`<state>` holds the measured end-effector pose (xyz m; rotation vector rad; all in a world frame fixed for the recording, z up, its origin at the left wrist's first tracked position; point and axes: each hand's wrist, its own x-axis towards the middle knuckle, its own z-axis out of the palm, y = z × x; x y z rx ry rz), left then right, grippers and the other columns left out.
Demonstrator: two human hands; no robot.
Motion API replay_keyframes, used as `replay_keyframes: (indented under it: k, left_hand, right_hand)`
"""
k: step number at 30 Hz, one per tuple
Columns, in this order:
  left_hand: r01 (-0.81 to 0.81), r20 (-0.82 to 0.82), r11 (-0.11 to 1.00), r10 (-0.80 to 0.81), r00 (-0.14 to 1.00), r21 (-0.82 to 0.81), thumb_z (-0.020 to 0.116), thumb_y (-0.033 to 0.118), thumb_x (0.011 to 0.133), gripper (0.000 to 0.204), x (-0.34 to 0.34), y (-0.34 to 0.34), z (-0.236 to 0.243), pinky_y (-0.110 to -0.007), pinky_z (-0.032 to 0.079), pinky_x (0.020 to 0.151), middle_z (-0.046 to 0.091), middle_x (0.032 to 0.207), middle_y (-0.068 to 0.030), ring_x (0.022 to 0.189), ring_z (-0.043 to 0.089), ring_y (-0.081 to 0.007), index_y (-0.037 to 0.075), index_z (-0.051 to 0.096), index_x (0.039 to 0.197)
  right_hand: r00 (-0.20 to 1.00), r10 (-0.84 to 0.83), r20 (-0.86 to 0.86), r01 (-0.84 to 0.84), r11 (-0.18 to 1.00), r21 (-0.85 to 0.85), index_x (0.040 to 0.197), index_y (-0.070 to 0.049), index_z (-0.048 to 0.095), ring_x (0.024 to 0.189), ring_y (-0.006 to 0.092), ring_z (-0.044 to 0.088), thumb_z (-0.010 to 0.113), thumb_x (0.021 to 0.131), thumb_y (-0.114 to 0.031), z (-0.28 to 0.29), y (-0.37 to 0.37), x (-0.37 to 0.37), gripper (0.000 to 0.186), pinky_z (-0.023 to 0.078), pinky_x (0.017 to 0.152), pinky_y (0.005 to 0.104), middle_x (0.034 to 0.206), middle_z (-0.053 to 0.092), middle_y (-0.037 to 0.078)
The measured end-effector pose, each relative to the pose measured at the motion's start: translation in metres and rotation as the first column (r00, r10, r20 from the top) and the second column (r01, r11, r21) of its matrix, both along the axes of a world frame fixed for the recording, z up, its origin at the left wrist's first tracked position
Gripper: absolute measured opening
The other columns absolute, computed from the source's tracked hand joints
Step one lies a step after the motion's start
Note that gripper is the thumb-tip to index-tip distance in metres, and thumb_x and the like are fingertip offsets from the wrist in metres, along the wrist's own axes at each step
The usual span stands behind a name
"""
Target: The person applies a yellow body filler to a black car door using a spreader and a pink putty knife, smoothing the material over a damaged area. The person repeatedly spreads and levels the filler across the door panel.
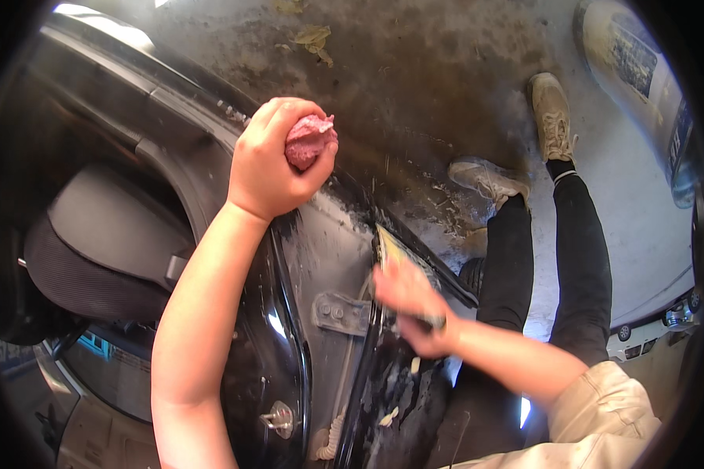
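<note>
Take the grey hinge bracket (340,313) on the car pillar (313,234) as your reference. Above it and slightly left, your left hand (278,160) is curled tightly around a crumpled pink lump (309,141), which carries no visible print. Just right of the bracket, your right hand (413,295) is blurred over a flat yellowish piece (397,254) lying along the black panel (383,383); you cannot tell whether its fingers grip it. Far up and right of the bracket, a pale container (622,74) bears a dark label (635,64) with print too small to read, and bluish lettering lower down.
</note>
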<state>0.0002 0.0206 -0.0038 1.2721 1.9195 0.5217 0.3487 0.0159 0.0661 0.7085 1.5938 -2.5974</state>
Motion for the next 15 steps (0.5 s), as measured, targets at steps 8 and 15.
replay_keyframes:
  k: [8,15]
  left_hand:
    - [-0.011,0.011,1.000,0.011,1.000,0.006,0.083,0.009,0.085,0.029,0.000,0.000,-0.003,-0.039,0.058,0.092,0.073,0.106,-0.0138,0.099,0.073,-0.0336,0.004,0.071,0.110]
    - [0.020,-0.002,0.999,-0.020,1.000,0.041,0.082,0.007,0.084,0.028,-0.001,0.000,-0.005,-0.039,0.058,0.091,0.074,0.107,-0.0133,0.099,0.073,-0.0330,0.003,0.071,0.110]
  right_hand:
    - [0.995,0.095,-0.032,-0.094,0.995,0.023,0.168,-0.009,0.045,0.166,0.0376,0.034,0.062,0.103,-0.007,0.028,0.006,0.005,0.067,0.026,0.133,0.0575,0.174,0.044,0.018]
    - [0.991,0.046,0.124,-0.031,0.992,-0.119,0.169,-0.006,0.043,0.169,0.0389,0.025,0.061,0.105,-0.014,0.049,0.007,-0.013,0.067,0.010,0.136,0.0589,0.176,0.039,0.020]
